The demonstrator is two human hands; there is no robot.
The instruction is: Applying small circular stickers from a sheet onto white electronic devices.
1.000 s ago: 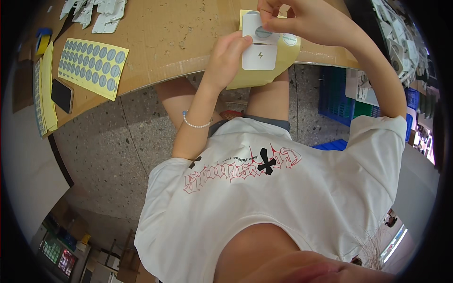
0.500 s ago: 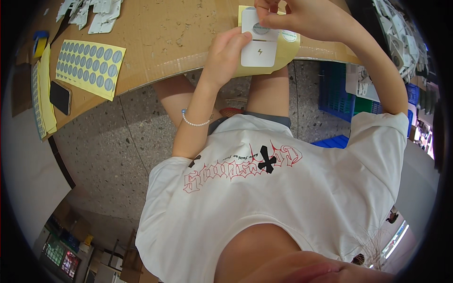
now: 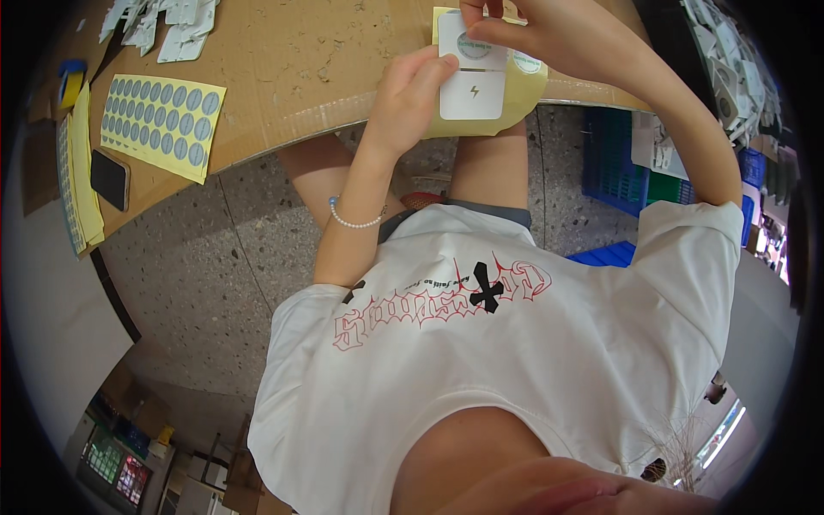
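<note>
My left hand [image 3: 410, 96] grips the left edge of a small white rectangular box [image 3: 472, 81] with a lightning mark, held over a yellow backing sheet [image 3: 525, 90] at the table's near edge. My right hand [image 3: 528, 30] pinches the box's top end, fingertips pressing a round grey sticker [image 3: 474, 45] onto it. A bead bracelet sits on my left wrist.
The cardboard-covered table [image 3: 300, 69] carries a yellow sheet of round grey stickers [image 3: 161, 124], a black phone [image 3: 110, 178], more yellow sheets at the left and white packets [image 3: 167, 21] at the back. Blue crates [image 3: 614, 159] stand on the speckled floor to the right.
Both hands and the white box have shifted slightly up and toward the table. My right fingers now press on the round sticker at the box's top.
</note>
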